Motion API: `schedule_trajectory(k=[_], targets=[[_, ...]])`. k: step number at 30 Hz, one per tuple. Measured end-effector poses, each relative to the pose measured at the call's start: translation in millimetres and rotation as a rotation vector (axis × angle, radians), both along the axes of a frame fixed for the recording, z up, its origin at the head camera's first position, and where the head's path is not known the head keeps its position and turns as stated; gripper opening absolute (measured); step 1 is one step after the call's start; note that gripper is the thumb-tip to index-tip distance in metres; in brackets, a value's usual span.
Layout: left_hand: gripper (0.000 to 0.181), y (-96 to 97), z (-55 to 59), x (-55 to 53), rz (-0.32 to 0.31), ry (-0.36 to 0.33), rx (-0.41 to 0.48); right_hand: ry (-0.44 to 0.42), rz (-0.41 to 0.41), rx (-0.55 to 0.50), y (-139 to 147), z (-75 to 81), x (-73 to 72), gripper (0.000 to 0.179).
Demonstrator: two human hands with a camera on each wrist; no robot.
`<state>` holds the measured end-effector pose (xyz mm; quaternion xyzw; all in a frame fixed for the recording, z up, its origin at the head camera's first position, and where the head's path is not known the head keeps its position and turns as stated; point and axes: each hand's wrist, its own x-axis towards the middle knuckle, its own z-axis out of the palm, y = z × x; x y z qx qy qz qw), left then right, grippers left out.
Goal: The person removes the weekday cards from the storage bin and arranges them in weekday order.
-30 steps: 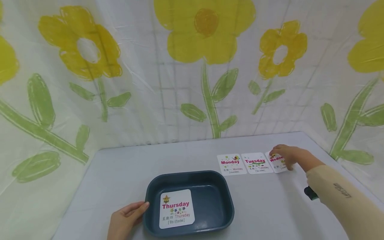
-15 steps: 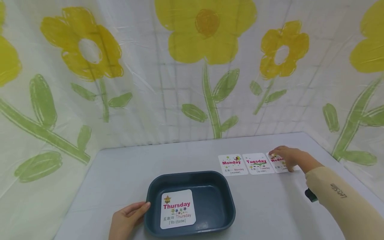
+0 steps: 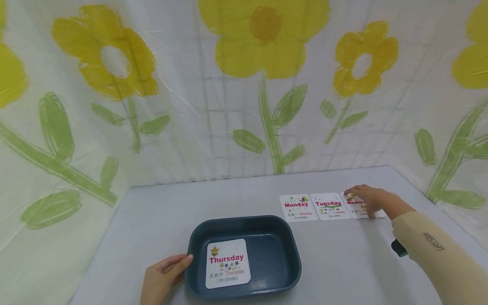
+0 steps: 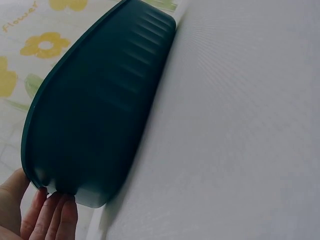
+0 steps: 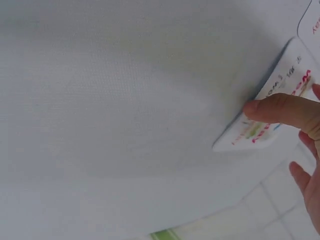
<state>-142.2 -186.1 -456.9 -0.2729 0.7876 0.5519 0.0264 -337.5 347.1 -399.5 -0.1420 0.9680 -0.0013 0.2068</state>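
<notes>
At the right end of a row of cards, my right hand [image 3: 371, 200] spans the white Wednesday card [image 3: 354, 208]. In the right wrist view the thumb [image 5: 270, 111] lies on the card's near edge; the fingers reach over to its far side and cover part of the print. The Tuesday card [image 3: 329, 207] lies directly left of it, and the Monday card [image 3: 297, 208] left of that. My left hand [image 3: 164, 275] grips the left rim of a dark teal tray [image 3: 293, 254], thumb over the rim and fingers against the outer wall [image 4: 90, 120]. A Thursday card [image 3: 228, 264] lies face up inside the tray.
The table [image 3: 171, 212] has a pale cloth cover. Behind and beside it hangs a white curtain [image 3: 183, 140] printed with yellow flowers. A dark band [image 3: 399, 248] shows at the right wrist, under a beige sleeve [image 3: 434, 250].
The Wednesday card has turned slightly under my right hand and sits straighter beside the Tuesday card. My left hand keeps its grip on the tray. The head view has shifted a little.
</notes>
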Motion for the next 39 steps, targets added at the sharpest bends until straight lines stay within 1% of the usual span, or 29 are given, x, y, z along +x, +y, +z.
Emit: schedule_trajectory(k=[5,10,12,14,17,19,20,22,25,28,34,39], targets=[[0.077,2.1,-0.4,-1.6,-0.003,0.003,0.014,0.0,-0.025,-0.006,7.3,-4.2,-0.1,0.084],[0.076,3.6,0.0,-1.0,-0.006,0.006,0.011,0.011,-0.031,-0.028,10.2,-5.1,3.7,0.084],[0.076,3.8,0.1,-0.5,-0.007,0.007,0.006,0.01,-0.036,-0.041,9.9,-3.4,5.7,0.08],[0.077,3.5,-0.2,-0.3,-0.008,0.006,0.005,0.0,-0.04,-0.051,8.9,0.1,7.2,0.07],[0.079,2.7,-0.8,-0.6,-0.011,0.003,0.006,-0.06,-0.065,-0.064,5.6,8.8,9.0,0.047],[0.079,2.0,-1.0,-0.6,-0.012,0.003,0.009,-0.134,-0.091,-0.072,2.3,16.4,10.2,0.034],[0.079,1.7,-1.0,-0.5,-0.012,0.004,0.011,-0.178,-0.115,-0.078,0.5,20.3,11.0,0.03],[0.08,0.8,-0.7,-0.3,-0.019,0.006,0.015,-0.26,-0.161,-0.078,-3.5,27.3,12.9,0.026],[0.081,-0.6,-0.1,0.3,-0.027,0.009,0.013,-0.344,-0.226,-0.065,-9.5,34.1,15.9,0.032],[0.08,-2.1,-0.2,0.3,-0.035,0.011,0.005,-0.369,-0.259,-0.037,-14.3,36.4,18.4,0.036],[0.08,-3.1,-1.8,-0.4,-0.037,0.007,-0.012,-0.386,-0.267,0.03,-17.5,37.5,22.5,0.03],[0.078,-1.1,-3.2,-0.8,-0.036,0.006,-0.011,-0.397,-0.278,0.018,-19.8,38.2,26.6,0.032]])
